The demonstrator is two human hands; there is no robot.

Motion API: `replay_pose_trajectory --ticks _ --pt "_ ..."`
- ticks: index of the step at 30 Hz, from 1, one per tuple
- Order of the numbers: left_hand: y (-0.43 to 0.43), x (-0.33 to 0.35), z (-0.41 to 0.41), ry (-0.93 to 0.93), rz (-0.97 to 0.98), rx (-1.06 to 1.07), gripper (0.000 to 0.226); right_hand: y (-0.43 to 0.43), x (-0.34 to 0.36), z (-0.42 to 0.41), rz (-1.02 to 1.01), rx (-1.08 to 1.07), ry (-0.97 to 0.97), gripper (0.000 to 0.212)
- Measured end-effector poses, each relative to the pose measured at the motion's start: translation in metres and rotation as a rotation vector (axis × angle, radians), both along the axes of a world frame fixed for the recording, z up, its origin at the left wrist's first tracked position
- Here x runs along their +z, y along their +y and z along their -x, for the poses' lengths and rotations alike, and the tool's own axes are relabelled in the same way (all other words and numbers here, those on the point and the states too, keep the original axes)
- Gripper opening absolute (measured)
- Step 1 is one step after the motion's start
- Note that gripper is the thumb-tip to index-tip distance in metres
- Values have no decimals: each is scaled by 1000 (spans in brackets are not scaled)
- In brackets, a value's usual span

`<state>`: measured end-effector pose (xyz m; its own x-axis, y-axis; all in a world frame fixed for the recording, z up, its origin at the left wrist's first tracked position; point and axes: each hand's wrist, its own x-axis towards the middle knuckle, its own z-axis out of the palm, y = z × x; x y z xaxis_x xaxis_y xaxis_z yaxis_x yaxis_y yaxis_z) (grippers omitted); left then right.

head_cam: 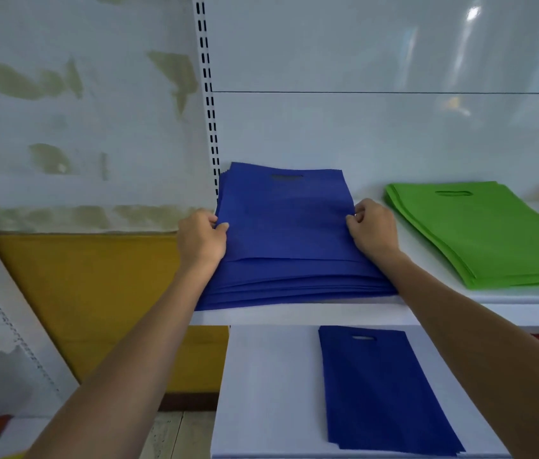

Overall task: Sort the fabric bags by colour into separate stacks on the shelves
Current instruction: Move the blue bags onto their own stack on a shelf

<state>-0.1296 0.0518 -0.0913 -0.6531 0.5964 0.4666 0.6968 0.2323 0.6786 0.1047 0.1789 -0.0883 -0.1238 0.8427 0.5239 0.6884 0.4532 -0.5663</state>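
Up on the upper shelf (294, 314), left hand (200, 238) at 9 o'clock and right hand (372, 226) at 3 each pinch a side edge of the top blue bag (288, 220) — squaring it onto the blue stack (294, 286), I'd guess — green stack (480, 236) kept apart toward 3.

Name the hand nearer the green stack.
Right. The right hand grips the blue stack at its right edge, beside the green stack; the left hand grips its left edge, farther away.

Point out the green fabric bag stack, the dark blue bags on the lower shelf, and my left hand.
Green fabric bag stack (493, 236): head view, top bag's middle.
Lower dark blue fabric bags (384, 389): head view, top bag's middle.
Left hand (200, 240): head view, back.
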Motion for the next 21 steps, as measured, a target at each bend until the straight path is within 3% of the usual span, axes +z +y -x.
replay_pose_trajectory --ticks 6,11,21 --pt "-12 4 -13 89 -96 69 13 -6 2 1 -193 5 -5 22" --pt "-13 5 -13 169 -133 46 11 -7 2 1 -335 11 8 11" --pt "-34 30 -33 453 -359 -73 10 -27 63 -16 -264 167 290 25"
